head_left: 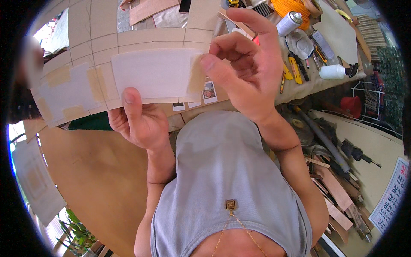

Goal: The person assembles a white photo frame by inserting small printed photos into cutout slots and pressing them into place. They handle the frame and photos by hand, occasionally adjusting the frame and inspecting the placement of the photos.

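Observation:
My left hand (143,124) grips the lower edge of a beige cardboard sheet (147,38) marked with grid lines, thumb in front and the other fingers hidden behind. A blank white paper rectangle (150,73) lies on the cardboard, just above that thumb. Along the paper's right end runs a strip of beige masking tape (196,77). My right hand (248,64) has its thumb tip touching this strip; its other fingers are bent, spread apart and raised. Further left on the cardboard, a second white paper (72,92) has tape at its edges.
Beyond my right hand, the cluttered table holds a spray can (289,23), orange cord (291,10), yellow cutters (295,68) and a white spray bottle (336,72). Small photos (209,92) lie under the cardboard. Wood offcuts (336,188) are piled at lower right.

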`<state>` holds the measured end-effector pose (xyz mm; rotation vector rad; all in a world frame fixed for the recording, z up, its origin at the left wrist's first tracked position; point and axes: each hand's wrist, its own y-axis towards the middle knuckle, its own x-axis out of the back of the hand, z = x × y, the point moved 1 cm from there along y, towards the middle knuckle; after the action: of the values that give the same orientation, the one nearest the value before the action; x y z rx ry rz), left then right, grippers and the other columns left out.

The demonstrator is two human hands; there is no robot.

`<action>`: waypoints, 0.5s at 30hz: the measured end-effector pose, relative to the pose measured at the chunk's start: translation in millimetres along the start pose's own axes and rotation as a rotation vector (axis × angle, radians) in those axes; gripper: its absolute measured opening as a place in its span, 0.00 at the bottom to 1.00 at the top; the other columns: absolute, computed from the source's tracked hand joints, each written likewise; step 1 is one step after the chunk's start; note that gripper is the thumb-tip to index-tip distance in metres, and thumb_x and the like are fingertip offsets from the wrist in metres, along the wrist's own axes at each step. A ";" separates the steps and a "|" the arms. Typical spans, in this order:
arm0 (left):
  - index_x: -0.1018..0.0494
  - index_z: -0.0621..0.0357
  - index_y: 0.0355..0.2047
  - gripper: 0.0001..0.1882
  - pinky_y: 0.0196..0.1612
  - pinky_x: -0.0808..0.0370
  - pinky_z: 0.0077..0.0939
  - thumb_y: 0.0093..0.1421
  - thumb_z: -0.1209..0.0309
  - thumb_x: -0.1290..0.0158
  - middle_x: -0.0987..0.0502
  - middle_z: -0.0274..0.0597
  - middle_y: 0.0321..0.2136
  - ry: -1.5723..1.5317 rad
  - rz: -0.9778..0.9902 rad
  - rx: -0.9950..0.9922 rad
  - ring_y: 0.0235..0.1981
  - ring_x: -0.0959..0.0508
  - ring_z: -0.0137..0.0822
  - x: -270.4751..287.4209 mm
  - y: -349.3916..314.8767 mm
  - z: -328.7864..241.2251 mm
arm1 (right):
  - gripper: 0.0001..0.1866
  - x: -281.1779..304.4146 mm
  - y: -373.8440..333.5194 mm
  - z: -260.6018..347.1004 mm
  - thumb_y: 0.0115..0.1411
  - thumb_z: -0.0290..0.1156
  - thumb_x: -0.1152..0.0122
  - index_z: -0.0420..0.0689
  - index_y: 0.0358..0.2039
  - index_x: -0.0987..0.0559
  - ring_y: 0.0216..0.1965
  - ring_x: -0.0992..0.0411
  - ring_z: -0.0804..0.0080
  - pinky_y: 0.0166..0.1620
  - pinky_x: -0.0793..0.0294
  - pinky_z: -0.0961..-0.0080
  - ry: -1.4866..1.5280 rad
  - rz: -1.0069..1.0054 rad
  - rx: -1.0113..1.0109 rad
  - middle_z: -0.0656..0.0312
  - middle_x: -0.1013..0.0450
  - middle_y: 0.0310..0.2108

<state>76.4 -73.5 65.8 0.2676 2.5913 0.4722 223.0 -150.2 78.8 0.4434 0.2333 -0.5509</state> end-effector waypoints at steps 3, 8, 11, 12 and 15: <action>0.40 0.65 0.55 0.25 0.57 0.35 0.45 0.57 0.76 0.51 0.35 0.52 0.53 -0.035 -0.056 -0.025 0.53 0.32 0.47 4.0 0.0 4.1 | 0.31 -3.2 -4.4 -6.5 0.46 0.21 0.36 0.41 0.51 0.38 0.28 0.28 0.79 0.31 0.29 0.84 -0.072 -0.013 0.150 0.60 0.29 0.28; 0.34 0.66 0.49 0.20 0.51 0.31 0.35 0.55 0.76 0.49 0.29 0.49 0.46 -0.028 -0.146 -0.072 0.47 0.28 0.41 -0.6 2.6 0.8 | 0.17 -1.2 -10.7 0.9 0.43 0.20 0.35 0.41 0.36 0.25 0.23 0.31 0.75 0.27 0.30 0.83 -0.536 -0.003 0.495 0.60 0.31 0.27; 0.31 0.67 0.47 0.19 0.49 0.30 0.32 0.55 0.76 0.48 0.26 0.47 0.44 -0.064 -0.096 -0.126 0.44 0.26 0.38 -7.7 6.4 0.6 | 0.08 -6.9 -13.1 2.9 0.43 0.20 0.35 0.41 0.26 0.23 0.22 0.32 0.74 0.23 0.32 0.82 -0.573 -0.030 0.486 0.60 0.32 0.25; 0.31 0.67 0.48 0.19 0.50 0.30 0.32 0.55 0.76 0.48 0.27 0.47 0.45 -0.060 -0.089 -0.136 0.45 0.27 0.38 -7.3 5.6 0.5 | 0.08 -8.1 -12.5 2.4 0.43 0.20 0.35 0.41 0.26 0.23 0.21 0.33 0.75 0.23 0.33 0.82 -0.573 -0.034 0.488 0.61 0.32 0.25; 0.32 0.67 0.49 0.20 0.51 0.31 0.34 0.55 0.75 0.48 0.27 0.47 0.46 -0.038 -0.085 -0.158 0.46 0.27 0.39 -5.5 3.4 -1.0 | 0.07 -8.2 -5.3 3.1 0.43 0.20 0.35 0.41 0.26 0.23 0.21 0.33 0.76 0.22 0.34 0.81 -0.569 -0.034 0.469 0.62 0.32 0.24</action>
<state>80.9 -72.2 70.3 0.1105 2.5002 0.6310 213.5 -152.0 82.4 0.7148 -0.4449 -0.7447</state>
